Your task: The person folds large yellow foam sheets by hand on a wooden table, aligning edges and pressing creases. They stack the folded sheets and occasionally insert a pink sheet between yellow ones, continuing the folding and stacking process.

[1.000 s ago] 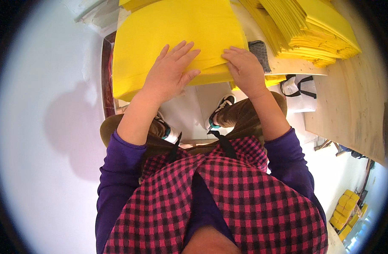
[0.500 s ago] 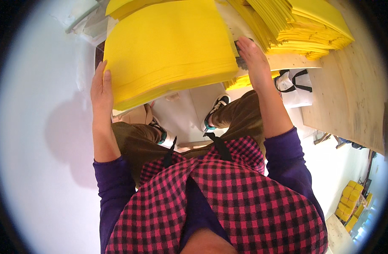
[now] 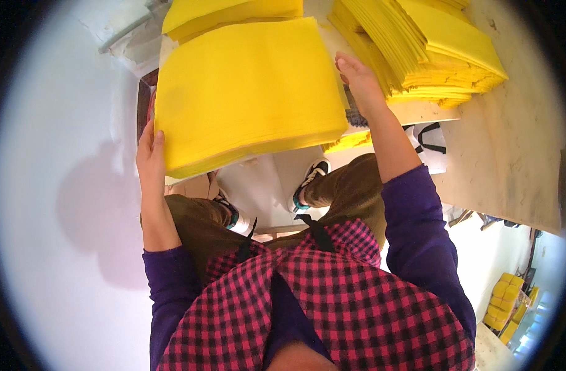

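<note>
A thick stack of flat yellow fabric-like sheets (image 3: 252, 86) lies in front of me, its near edge slightly curved and the layers showing there. My left hand (image 3: 151, 154) rests against the stack's left edge near the front corner, fingers stretched along the side and thumb upright. Off the right edge, my right hand (image 3: 362, 83) is held with straight fingers, palm turned toward the stack and a gap between. Neither hand grips anything that I can see.
Behind lies another yellow stack (image 3: 233, 17). Folded yellow pieces (image 3: 443, 52) are piled on the wooden table (image 3: 505, 136) at right. Below it hangs or stands a white bag with black handles (image 3: 436, 139). A pale wall (image 3: 54, 185) runs along my left. Yellow bundles (image 3: 504, 300) sit far right.
The view has shifted, so the stack appears slightly lower and more of the one behind shows. My right hand has moved a little up and left along the stack's side; the left stays at its edge.
</note>
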Demonstrator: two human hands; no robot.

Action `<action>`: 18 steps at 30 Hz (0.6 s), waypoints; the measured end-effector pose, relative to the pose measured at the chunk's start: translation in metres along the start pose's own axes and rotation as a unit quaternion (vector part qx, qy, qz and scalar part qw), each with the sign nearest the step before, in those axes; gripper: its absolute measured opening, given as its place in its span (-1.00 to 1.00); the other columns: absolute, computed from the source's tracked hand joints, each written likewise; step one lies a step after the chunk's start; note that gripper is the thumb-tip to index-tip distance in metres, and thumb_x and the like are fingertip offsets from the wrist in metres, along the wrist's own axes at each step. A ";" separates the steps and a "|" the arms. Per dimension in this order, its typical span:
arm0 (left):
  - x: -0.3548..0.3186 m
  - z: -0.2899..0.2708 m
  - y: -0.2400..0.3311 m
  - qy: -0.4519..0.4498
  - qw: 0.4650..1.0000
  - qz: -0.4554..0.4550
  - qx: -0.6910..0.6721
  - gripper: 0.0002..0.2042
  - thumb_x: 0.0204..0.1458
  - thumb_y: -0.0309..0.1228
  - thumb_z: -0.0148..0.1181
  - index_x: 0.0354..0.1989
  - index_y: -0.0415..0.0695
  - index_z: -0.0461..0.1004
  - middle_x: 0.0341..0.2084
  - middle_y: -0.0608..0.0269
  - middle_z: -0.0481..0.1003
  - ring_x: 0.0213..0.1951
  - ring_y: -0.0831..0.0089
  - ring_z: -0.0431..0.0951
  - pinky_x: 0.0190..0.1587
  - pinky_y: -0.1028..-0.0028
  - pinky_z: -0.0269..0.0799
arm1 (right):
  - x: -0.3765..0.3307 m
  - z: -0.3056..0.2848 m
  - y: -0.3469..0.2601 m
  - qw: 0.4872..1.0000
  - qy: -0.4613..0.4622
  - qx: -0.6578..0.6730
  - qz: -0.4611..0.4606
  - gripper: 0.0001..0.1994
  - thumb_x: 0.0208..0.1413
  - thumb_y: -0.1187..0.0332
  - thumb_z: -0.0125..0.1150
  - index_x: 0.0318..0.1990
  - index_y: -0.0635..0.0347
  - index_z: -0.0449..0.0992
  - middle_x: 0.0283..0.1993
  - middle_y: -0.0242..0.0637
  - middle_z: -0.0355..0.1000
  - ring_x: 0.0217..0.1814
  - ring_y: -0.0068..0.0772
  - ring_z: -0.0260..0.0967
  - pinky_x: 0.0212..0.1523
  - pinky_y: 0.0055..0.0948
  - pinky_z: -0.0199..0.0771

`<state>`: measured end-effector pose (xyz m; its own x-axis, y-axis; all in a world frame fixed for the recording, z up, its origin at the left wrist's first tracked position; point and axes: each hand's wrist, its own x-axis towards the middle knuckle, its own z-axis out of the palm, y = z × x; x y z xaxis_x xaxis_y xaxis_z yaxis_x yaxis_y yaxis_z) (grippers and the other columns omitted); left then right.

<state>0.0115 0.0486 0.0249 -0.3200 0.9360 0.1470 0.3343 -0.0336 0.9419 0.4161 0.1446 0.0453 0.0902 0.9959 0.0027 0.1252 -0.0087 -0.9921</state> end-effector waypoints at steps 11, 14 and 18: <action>0.004 -0.007 -0.011 0.000 0.996 -0.035 -0.078 -0.58 0.14 -0.52 -0.01 0.19 -0.36 0.19 0.12 0.03 0.32 0.15 0.32 0.32 0.19 0.47 0.16 | 0.019 0.020 -0.002 0.996 0.001 -0.079 -0.042 -0.59 0.23 0.25 0.00 0.17 0.26 0.31 0.16 -0.23 0.32 0.17 -0.42 0.25 0.14 -0.47 0.22; 0.007 -0.009 -0.012 0.012 0.994 -0.050 -0.098 -0.59 0.13 -0.54 -0.02 0.18 -0.35 0.21 0.12 0.04 0.33 0.15 0.33 0.33 0.18 0.47 0.18 | 0.019 0.021 -0.007 0.997 -0.004 -0.074 -0.030 -0.59 0.23 0.27 -0.01 0.18 0.25 0.29 0.17 -0.22 0.31 0.17 -0.41 0.25 0.14 -0.46 0.23; 0.009 -0.012 -0.014 0.017 0.994 -0.049 -0.091 -0.61 0.14 -0.54 -0.02 0.16 -0.33 0.25 0.10 0.05 0.35 0.13 0.35 0.35 0.15 0.47 0.22 | 0.011 0.025 -0.011 0.997 0.000 -0.070 -0.035 -0.58 0.22 0.30 -0.03 0.20 0.24 0.27 0.19 -0.19 0.30 0.20 -0.36 0.25 0.17 -0.45 0.21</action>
<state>-0.0068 0.0537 0.0167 -0.3740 0.9256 0.0586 0.1340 -0.0086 0.9909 0.3915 0.1583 0.0529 0.0764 0.9945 0.0723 0.2687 0.0493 -0.9620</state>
